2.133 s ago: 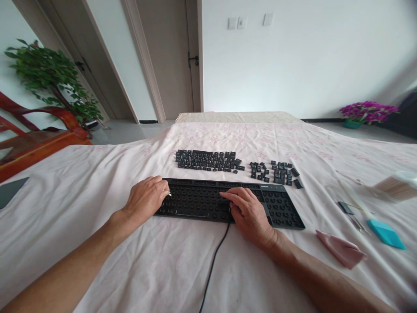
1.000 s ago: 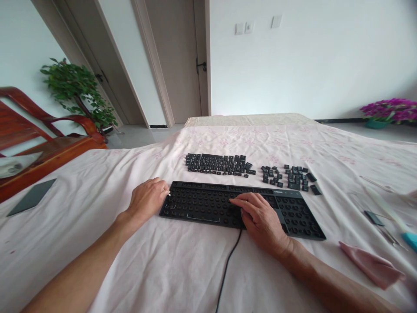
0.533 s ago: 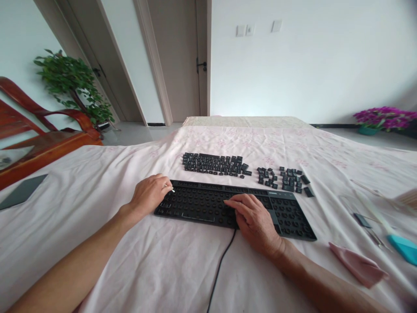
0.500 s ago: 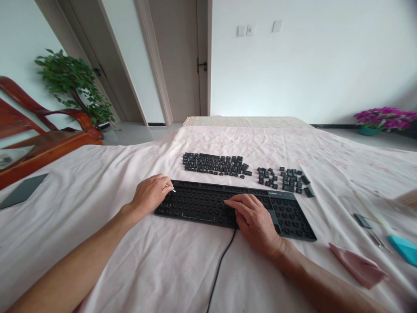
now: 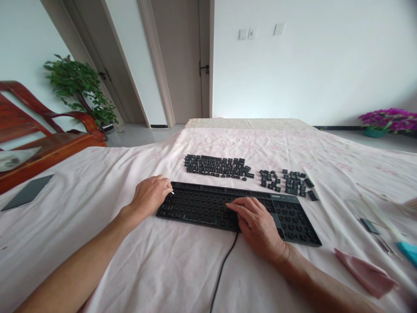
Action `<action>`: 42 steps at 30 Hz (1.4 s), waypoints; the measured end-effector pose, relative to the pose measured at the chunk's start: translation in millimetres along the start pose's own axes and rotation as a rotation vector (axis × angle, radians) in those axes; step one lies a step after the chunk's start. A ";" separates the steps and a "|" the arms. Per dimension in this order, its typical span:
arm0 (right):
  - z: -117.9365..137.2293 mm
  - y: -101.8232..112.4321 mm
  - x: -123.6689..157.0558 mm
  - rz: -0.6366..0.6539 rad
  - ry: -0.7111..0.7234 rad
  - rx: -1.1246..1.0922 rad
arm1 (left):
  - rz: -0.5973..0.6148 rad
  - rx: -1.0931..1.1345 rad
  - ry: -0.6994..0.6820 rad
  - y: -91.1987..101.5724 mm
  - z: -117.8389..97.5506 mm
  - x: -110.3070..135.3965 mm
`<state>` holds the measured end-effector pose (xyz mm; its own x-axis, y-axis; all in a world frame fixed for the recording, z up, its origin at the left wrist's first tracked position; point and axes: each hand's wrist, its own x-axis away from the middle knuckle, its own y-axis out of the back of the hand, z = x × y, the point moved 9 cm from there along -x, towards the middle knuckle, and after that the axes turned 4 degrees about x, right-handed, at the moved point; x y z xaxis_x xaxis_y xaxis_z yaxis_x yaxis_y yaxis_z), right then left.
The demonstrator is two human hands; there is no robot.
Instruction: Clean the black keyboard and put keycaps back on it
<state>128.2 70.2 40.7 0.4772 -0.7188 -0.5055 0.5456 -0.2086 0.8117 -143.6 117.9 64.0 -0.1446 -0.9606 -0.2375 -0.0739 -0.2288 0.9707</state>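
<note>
A black keyboard base (image 5: 202,204) with its keycaps taken off lies on a pink-white sheet (image 5: 169,269). My left hand (image 5: 148,196) rests at its left end, fingers curled around a thin white stick, a cotton swab (image 5: 170,191), whose tip pokes out over the top-left keys. My right hand (image 5: 256,221) lies on the middle of the keyboard, fingers pressed flat and together, holding it down. Behind the keyboard sit removed keycaps: a neat block (image 5: 216,166) and a looser group (image 5: 288,180). The keyboard's black cable (image 5: 223,269) runs toward me.
A pink cloth (image 5: 366,271), a teal-handled brush (image 5: 407,250), tweezers and small tools (image 5: 371,226) lie at the right. A dark flat pad (image 5: 28,192) lies at the left edge, beside a red wooden chair (image 5: 42,134) and a green plant (image 5: 80,89). Purple flowers (image 5: 387,119) stand far right.
The view shifts slightly from frame to frame. My left hand's swab tip has crept a little rightward over the top-left keys; my right hand stays put on the keyboard.
</note>
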 end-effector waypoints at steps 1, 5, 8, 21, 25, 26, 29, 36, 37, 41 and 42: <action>0.1 -0.1 0.0 0.002 -0.001 0.002 | 0.007 0.039 -0.004 -1.8 -3.5 -1.0; 1.3 0.1 -0.1 0.006 -0.002 0.004 | 0.006 0.105 -0.029 -5.9 -17.1 -4.5; 1.6 1.1 -0.1 0.004 -0.002 0.002 | -0.009 0.076 -0.050 -5.1 -18.8 -5.4; 1.0 3.9 0.7 -0.021 -0.018 -0.012 | -0.053 0.153 0.042 1.7 -1.9 4.7; 3.0 8.1 0.9 -0.040 -0.008 -0.028 | 0.006 0.454 0.061 -3.4 -14.7 2.9; 3.7 9.8 0.9 -0.051 -0.005 -0.030 | 0.028 0.548 0.054 -4.5 -21.4 3.4; 7.6 15.9 1.5 -0.090 0.018 -0.019 | 0.104 0.816 0.016 -6.6 -51.0 9.9; 26.7 26.3 6.3 -0.128 0.155 -0.013 | 0.370 1.209 -0.042 -27.5 -141.0 38.8; 28.9 27.3 7.1 -0.132 0.175 -0.023 | 0.377 1.226 -0.043 -29.9 -148.9 40.6; 32.3 31.3 10.1 -0.170 0.209 -0.062 | 0.416 1.276 -0.056 -37.2 -166.7 43.6; 32.4 32.2 10.5 -0.180 0.207 -0.069 | 0.431 1.290 -0.057 -38.3 -168.1 44.3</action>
<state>128.4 34.5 71.0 0.4956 -0.5218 -0.6943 0.6761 -0.2700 0.6856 18.7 57.5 22.7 -0.4285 -0.9026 0.0410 -0.8703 0.4245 0.2497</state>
